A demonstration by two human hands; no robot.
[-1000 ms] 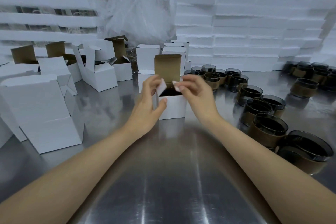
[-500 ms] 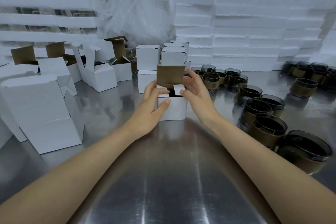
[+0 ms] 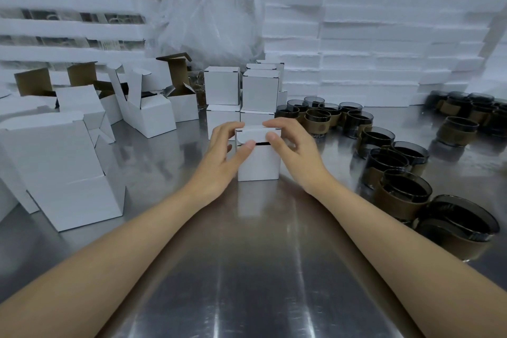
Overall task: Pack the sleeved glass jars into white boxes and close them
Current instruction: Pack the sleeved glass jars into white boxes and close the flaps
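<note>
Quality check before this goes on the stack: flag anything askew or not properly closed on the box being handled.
The white box between the left hand and right hand is not fully shut: a dark slit shows under the lid's front edge. Nothing looks crushed or torn.

no readable text, labels or numbers

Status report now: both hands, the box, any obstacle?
Left hand and right hand grip white box. Lid folded down, dark slit remains at front. Nothing in the way.
</note>
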